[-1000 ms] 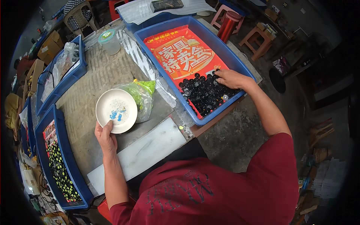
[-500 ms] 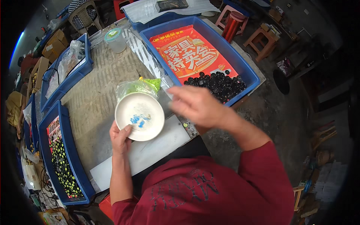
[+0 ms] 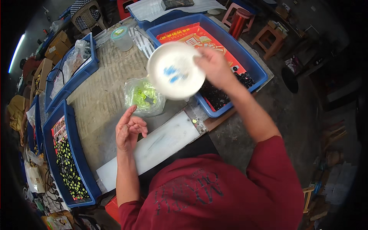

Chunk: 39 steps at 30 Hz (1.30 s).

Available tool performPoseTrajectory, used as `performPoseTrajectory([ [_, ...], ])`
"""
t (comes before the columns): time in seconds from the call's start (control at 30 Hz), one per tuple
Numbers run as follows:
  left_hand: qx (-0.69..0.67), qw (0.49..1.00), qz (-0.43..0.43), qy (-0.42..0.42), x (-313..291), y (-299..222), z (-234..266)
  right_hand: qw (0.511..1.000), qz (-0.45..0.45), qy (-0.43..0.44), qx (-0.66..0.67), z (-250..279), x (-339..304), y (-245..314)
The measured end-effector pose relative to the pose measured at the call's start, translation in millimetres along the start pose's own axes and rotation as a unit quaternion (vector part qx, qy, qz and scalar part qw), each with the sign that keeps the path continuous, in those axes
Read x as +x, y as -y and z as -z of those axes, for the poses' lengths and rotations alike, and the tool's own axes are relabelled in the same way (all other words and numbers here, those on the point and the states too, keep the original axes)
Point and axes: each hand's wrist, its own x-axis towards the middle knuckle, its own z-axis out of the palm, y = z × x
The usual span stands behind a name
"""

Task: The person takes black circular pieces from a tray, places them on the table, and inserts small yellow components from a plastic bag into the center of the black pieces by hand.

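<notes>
A shallow white plate (image 3: 163,78) with blue marks in its middle is held up by my right hand (image 3: 217,68), whose fingers grip its right rim. My left hand (image 3: 129,128) is empty, fingers apart, over the table beside a long white board (image 3: 153,143). Beyond that hand lies an open clear plastic bag (image 3: 155,109) with small yellow-green pieces (image 3: 142,95) inside. The plate overlaps the near left part of a blue tray (image 3: 257,74), which holds many small black round pieces (image 3: 216,100) on a red printed sheet (image 3: 180,33).
At the left, another blue tray (image 3: 68,115) holds black pieces with yellow-green centres (image 3: 69,168). A third blue tray (image 3: 94,57) contains plastic bags. A lidded clear tub (image 3: 122,40) stands at the back. Stools (image 3: 270,40) and a red cylinder (image 3: 240,22) are at far right.
The plate has passed from my left hand to my right and moved up and right. My left hand has let go and opened. The bag of green pieces is now more visible.
</notes>
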Motion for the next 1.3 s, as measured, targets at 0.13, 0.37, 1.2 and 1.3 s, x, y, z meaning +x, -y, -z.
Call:
performPoseTrajectory([
  [0.13,-0.013,1.0,0.016,-0.009,4.2,-1.0,3.5,0.948,-0.012,-0.112,-0.298,57.9,50.1,-39.2],
  [0.37,-0.008,1.0,0.017,-0.015,6.7,0.1,11.2,0.92,-0.231,-0.157,-0.276,96.5,85.4,-107.3],
  [1.2,0.003,0.998,0.029,-0.054,4.3,3.0,18.7,0.924,-0.021,-0.108,-0.366,78.4,12.2,-40.4],
  [1.3,0.005,0.997,0.02,-0.081,3.3,3.1,17.5,0.938,0.012,-0.105,-0.331,50.6,-24.4,-3.7],
])
